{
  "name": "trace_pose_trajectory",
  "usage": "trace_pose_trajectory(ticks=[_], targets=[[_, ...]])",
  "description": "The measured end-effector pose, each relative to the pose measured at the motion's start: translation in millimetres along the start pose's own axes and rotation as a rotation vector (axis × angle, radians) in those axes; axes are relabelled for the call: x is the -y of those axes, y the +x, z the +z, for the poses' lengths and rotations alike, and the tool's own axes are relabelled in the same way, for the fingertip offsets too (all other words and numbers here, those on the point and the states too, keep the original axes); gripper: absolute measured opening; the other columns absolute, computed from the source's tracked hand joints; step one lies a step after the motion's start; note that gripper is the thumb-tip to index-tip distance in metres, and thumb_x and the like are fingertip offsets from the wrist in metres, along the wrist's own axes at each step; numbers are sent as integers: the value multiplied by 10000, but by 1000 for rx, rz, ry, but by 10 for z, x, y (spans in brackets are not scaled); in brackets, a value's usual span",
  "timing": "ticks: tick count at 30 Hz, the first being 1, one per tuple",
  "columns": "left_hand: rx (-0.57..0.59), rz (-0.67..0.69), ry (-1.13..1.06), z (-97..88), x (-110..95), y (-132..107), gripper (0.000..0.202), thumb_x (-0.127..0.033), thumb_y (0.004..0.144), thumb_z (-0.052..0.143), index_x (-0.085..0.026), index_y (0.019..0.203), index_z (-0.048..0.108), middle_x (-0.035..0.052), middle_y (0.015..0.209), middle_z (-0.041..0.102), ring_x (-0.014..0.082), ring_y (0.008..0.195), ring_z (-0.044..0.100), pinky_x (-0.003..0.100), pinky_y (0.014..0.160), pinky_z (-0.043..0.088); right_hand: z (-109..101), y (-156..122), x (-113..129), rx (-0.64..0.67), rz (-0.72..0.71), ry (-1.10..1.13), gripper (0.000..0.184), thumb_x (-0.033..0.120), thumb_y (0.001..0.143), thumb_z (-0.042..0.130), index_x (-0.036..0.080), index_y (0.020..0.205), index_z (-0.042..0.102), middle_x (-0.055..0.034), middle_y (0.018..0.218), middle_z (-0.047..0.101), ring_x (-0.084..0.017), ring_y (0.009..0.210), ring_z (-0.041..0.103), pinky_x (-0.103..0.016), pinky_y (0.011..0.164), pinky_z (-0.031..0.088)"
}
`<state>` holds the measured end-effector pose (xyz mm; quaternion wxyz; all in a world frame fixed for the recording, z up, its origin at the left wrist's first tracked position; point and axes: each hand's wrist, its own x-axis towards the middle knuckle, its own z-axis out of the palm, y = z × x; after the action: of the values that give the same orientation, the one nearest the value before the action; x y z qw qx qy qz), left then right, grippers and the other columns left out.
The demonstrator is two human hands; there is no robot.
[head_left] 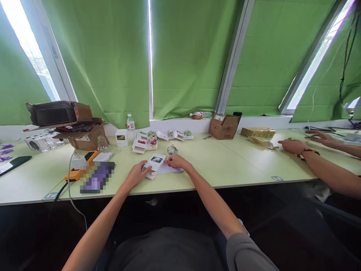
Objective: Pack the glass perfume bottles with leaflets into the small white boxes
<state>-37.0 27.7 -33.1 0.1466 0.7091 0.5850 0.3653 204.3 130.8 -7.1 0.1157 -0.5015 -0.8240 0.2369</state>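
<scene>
A small white box (pixel 156 161) with a dark floral picture and an open flap at its near end is tilted just over the table. My left hand (pixel 137 175) grips it from the left, thumb on the near end. Close to the box's right edge is my right hand (pixel 177 161), fingers curled and the index fingertip at the edge; whatever it pinches is hidden. Under both lies a white sheet of paper (pixel 170 169). Just beyond my right hand sits a clear, shiny round object (pixel 172 149), its kind too small to tell.
Opened small boxes (pixel 139 145) with round ornaments lie behind, near a closed white box (pixel 122 137) and a water bottle (pixel 131 127). Left are a phone (pixel 97 177), an orange power strip (pixel 73 174) and cartons (pixel 84 137). A carton (pixel 223 127) and a co-worker's hands (pixel 293 146) are right.
</scene>
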Motion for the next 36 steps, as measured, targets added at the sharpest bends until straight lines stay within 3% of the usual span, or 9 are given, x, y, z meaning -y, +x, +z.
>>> trace_pose_trajectory(ticks=[7,13,18,26,32,36], targets=[[26,69,-59,-8,-106,-7,495,-529,898,451,-173,1196,622,84,1160,683,245,1083,627,336,944,453,33,9,22,14,-70,94,498,447,951,378,151,673,667,-23,569,641,-123,530,541,-222,586,415],[74,40,-136,-12,-124,-25,485,-514,882,482,-181,1210,610,82,1174,679,251,1110,616,364,981,449,62,2,38,-16,-109,165,476,519,876,515,155,580,603,-13,574,632,-105,507,511,-212,545,407],[96,30,-240,-6,-100,-18,473,-501,890,485,-186,1231,573,82,1191,672,233,1125,614,353,972,469,72,20,37,33,-18,406,403,471,871,563,149,635,623,-26,599,644,-110,517,549,-207,503,450],[6,-12,-465,-55,-120,29,414,-483,822,618,-157,1076,643,122,1191,659,254,1047,647,371,911,512,92,64,18,109,-65,882,249,372,822,693,125,852,684,-87,766,727,-168,686,684,-279,654,596],[-65,-116,-777,-22,-132,58,459,-471,798,664,-136,1106,611,141,1146,677,253,1020,659,416,926,514,29,40,8,163,-83,946,293,403,808,715,123,890,685,-83,790,719,-136,673,667,-248,645,593],[-130,-175,-869,71,-211,41,485,-418,782,709,-138,1158,585,154,1151,676,245,1024,660,416,917,520,-13,24,-8,184,-82,965,306,400,797,729,124,918,678,-71,805,710,-112,650,648,-223,627,580]])
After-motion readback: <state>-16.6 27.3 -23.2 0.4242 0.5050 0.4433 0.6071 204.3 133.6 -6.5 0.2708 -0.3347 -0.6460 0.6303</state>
